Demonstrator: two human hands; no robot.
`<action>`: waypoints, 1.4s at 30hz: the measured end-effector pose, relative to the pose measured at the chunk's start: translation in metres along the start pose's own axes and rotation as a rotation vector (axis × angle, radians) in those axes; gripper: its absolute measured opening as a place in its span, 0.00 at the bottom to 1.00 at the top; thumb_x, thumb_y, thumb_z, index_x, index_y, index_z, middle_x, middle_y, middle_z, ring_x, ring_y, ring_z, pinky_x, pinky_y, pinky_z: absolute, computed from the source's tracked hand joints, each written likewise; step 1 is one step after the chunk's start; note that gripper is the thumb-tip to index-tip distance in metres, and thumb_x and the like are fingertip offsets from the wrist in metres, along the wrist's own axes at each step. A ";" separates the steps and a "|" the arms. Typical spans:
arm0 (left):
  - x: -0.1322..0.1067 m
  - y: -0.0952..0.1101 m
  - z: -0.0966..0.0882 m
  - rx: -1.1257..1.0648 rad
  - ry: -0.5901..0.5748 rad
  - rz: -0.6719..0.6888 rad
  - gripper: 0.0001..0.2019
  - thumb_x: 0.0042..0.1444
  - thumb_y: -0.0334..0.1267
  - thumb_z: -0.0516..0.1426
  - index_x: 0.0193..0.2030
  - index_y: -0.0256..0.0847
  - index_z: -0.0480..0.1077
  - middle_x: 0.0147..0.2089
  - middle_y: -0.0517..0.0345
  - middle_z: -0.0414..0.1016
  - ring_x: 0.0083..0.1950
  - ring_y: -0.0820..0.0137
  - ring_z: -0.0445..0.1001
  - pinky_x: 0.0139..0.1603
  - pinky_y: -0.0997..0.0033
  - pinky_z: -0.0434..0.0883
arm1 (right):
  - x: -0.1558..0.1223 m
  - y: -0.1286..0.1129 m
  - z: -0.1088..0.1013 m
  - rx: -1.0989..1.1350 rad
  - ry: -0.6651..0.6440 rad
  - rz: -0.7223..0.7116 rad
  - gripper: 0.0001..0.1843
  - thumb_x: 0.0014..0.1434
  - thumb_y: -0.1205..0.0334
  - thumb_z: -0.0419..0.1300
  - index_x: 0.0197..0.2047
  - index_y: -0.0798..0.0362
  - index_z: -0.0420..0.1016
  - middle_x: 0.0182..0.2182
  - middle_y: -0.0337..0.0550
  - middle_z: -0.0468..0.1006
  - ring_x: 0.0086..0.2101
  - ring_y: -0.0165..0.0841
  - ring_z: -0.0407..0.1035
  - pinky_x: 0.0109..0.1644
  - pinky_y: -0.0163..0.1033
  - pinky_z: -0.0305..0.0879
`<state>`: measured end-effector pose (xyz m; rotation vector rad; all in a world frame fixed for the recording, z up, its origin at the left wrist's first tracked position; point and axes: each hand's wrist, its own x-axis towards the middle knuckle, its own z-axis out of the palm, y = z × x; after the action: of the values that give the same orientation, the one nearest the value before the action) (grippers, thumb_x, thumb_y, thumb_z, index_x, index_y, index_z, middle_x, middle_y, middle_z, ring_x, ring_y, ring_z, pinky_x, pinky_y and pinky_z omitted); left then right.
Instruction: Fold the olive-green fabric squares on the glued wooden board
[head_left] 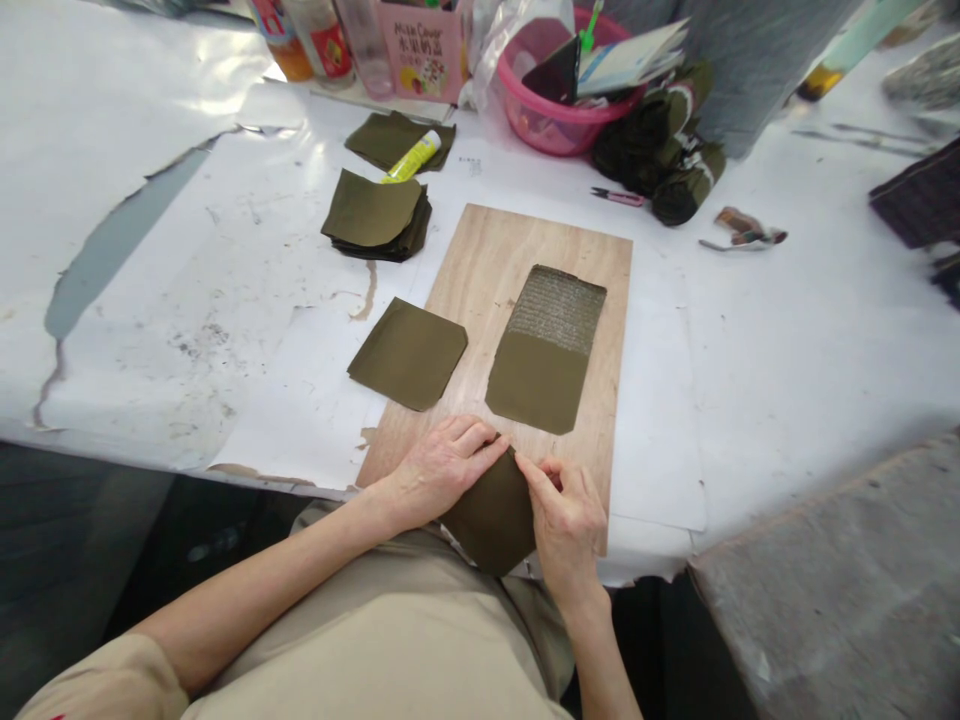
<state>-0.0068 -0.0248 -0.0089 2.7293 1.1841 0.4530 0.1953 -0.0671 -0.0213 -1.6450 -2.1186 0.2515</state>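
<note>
Both hands pinch the top edge of an olive-green fabric piece point(495, 515) at the near end of a wooden board point(559, 235). My left hand point(450, 465) presses its fingertips on the edge from the left. From the right, my right hand point(566, 510) grips the same edge between thumb and fingers; the lower part of the piece hangs towards my lap. Beyond them lies a longer olive fabric piece point(540, 375) with a pale, streaked upper half. Another olive piece point(409, 355), with cut corners, rests partly on the board's left side.
Stacked olive fabric pieces point(375, 210) and a yellow glue stick point(412, 158) lie behind. A pink basket point(562, 130), thread spools point(679, 190), pink-handled snips point(619, 196) and a pink box point(424, 50) stand or lie at the back. The white table covering point(135, 250) is torn at left.
</note>
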 end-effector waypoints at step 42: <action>0.007 0.005 -0.007 0.120 -0.075 0.251 0.13 0.65 0.27 0.50 0.56 0.31 0.66 0.54 0.46 0.71 0.59 0.62 0.68 0.63 0.59 0.64 | -0.016 0.011 -0.014 0.015 0.011 -0.015 0.14 0.64 0.68 0.56 0.51 0.47 0.77 0.35 0.42 0.74 0.36 0.30 0.64 0.42 0.36 0.62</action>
<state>-0.0011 -0.0229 0.0002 2.9843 0.8809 0.3116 0.2142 -0.0809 -0.0165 -1.6177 -2.1149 0.2531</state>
